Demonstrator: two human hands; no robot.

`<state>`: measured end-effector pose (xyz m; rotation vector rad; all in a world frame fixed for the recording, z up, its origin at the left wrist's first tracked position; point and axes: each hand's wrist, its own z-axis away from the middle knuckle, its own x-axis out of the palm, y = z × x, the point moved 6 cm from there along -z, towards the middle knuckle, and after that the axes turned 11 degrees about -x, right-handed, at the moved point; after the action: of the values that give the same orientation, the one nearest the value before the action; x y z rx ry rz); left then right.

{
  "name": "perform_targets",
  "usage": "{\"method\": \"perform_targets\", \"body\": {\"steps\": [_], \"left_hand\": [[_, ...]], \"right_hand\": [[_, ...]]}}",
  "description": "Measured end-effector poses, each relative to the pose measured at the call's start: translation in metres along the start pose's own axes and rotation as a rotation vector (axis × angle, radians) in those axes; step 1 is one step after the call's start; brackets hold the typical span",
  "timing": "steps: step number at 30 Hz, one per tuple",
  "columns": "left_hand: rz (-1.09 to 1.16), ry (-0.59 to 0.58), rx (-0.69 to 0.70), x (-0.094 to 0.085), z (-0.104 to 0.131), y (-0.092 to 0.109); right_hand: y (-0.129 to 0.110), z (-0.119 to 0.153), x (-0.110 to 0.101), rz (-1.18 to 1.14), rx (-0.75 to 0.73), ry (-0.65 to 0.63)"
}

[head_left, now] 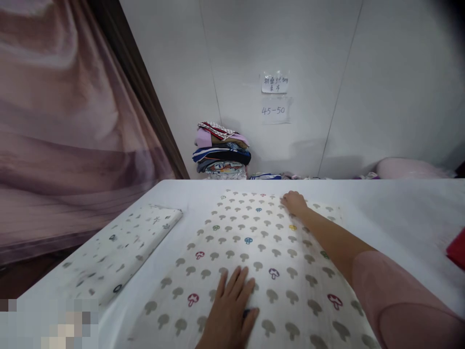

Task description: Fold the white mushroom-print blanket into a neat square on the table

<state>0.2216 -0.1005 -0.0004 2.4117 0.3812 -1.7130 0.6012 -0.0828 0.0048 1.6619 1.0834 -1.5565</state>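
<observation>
A white cloth printed with grey and coloured mushrooms [240, 252] lies spread over the middle of the white table. Near the cloth's front, my left hand [230, 308] rests palm down on it with the fingers stretched out. My right hand [294, 202] reaches to the far edge of the cloth, its fingers curled down against the fabric. Whether those fingers pinch the edge or only press on it is hidden. My right forearm crosses above the cloth's right side.
To the left lies a folded white cloth with small dark prints [123, 247]. Folded clothes [222, 150] are stacked behind the white table [407, 228], against a wall with two paper notes [275, 97]. A pink curtain [72, 121] hangs at left; a red object [457, 248] sits at the right edge.
</observation>
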Motion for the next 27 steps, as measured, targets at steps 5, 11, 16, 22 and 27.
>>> {"method": "perform_targets", "body": {"steps": [5,11,16,22,27], "left_hand": [[-0.002,0.03,-0.02,-0.001,-0.001,-0.007],[-0.034,0.088,-0.021,-0.002,-0.001,-0.006],[-0.099,0.106,-0.006,-0.006,-0.003,-0.001],[-0.152,0.048,0.01,-0.002,-0.001,-0.001],[-0.13,0.086,-0.017,-0.007,0.0,-0.003]], "right_hand": [[0.007,-0.008,0.005,-0.014,0.049,0.019],[0.003,-0.01,0.003,-0.012,0.035,0.02],[0.003,-0.013,-0.002,0.032,0.083,0.082],[0.003,-0.013,0.006,0.041,0.101,0.045],[-0.019,-0.01,0.008,-0.004,-0.071,0.133]]}}
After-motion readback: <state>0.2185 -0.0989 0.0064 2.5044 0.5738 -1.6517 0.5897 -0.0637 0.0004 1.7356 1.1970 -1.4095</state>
